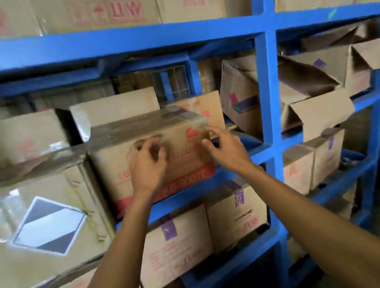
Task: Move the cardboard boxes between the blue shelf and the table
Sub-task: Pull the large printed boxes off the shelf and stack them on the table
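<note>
Early in the move, by my read: your left hand (148, 162) and right hand (225, 146), fingers loosely curled and holding nothing, sit before the red-printed box (150, 155), mid-frame on the blue shelf (269, 95). Grip, pull-out and carry remain; table not visible.

Two bare forearms reach up and forward from the bottom edge, converging slightly. The left hand (148, 162) has fingers loosely curled, palm away. The right hand (226, 146) is also half-open, fingers bent, gripping nothing.
</note>
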